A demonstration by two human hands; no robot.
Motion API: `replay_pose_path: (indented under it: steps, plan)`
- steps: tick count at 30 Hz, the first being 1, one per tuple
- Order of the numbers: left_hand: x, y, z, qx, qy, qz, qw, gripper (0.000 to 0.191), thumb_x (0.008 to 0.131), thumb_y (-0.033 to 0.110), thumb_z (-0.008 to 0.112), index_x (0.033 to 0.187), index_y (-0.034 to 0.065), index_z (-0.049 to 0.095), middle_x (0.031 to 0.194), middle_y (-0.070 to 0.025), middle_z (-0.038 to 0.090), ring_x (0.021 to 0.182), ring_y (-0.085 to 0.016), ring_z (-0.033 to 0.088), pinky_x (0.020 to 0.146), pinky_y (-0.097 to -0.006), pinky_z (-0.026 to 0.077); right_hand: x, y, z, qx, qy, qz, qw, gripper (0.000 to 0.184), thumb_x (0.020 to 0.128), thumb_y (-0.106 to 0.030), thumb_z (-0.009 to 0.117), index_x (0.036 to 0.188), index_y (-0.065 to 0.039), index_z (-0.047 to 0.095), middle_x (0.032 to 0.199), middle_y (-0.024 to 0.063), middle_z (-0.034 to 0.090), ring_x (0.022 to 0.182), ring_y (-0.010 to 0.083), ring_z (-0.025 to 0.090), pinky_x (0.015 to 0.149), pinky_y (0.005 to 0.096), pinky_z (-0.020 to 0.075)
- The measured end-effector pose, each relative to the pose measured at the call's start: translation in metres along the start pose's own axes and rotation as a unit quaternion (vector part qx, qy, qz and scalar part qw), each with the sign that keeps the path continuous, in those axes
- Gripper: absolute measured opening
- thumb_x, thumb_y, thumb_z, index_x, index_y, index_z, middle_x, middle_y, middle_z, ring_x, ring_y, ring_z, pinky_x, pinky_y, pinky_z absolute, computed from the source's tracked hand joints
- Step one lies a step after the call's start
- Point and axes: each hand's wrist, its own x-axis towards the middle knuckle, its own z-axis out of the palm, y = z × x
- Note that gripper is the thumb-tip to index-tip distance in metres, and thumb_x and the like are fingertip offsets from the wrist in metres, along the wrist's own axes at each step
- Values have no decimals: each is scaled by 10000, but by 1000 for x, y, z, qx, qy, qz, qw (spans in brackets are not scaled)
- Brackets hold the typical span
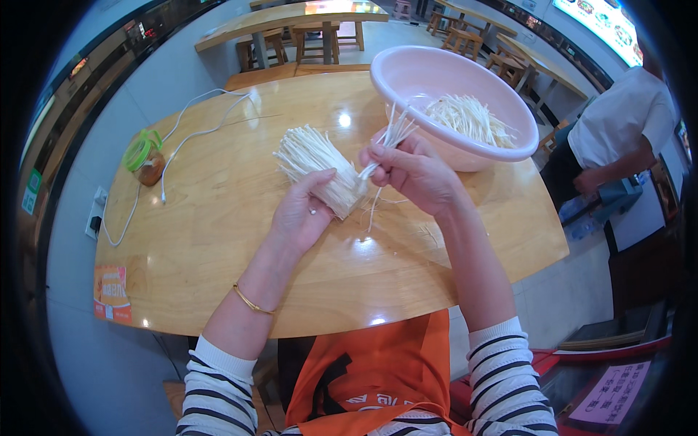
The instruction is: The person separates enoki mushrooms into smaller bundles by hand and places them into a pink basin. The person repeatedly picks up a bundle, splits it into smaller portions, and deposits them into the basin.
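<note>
My left hand point(302, 212) is closed around a thick bundle of enoki mushrooms point(316, 155), its caps towards the far left and its cut base towards the right. Between the thumb and fingers of my right hand point(411, 169) is a small cluster of enoki strands point(398, 132), close to the base of the bundle. A few thin strands hang below my right fingers. Just beyond my right hand stands a pink plastic basin point(455, 139), with a heap of separated enoki point(470, 121) inside.
Mushroom scraps point(428, 234) lie on the wooden table point(218, 272). At the left are a lidded jar point(146, 159), a white cable point(199, 133) and an orange printed card point(112, 294). A person point(616, 125) stands at the right, beyond the table edge.
</note>
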Motion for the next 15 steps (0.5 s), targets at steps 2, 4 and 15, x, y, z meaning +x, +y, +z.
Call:
replay_pose_path:
  steps: [2, 4, 15]
  plan:
    - [0, 1, -1, 16, -3, 8, 1000, 450, 819, 51, 582, 1239, -2, 429, 1186, -123, 531, 1119, -237, 520, 991, -393, 421, -3, -9, -3, 48, -20, 0, 999, 62, 911, -139, 560, 908, -80, 541, 853, 20, 583, 631, 52, 513, 595, 193, 425]
    - [0, 0, 0, 37, -36, 20, 998, 463, 800, 27, 590, 1236, 1, 434, 1178, -121, 534, 1105, -240, 529, 981, -396, 430, -5, -16, -5, 65, -29, -9, 997, 104, 890, -172, 597, 888, -82, 545, 827, 11, 577, 620, 51, 499, 579, 191, 416]
    - [-10, -3, 12, 148, -91, 32, 984, 475, 775, -28, 581, 1231, 19, 456, 1151, -73, 561, 1082, -191, 551, 943, -359, 465, 6, 16, 4, -283, 71, -41, 956, 175, 816, -181, 706, 819, -66, 574, 738, -31, 556, 634, 40, 464, 554, 198, 375]
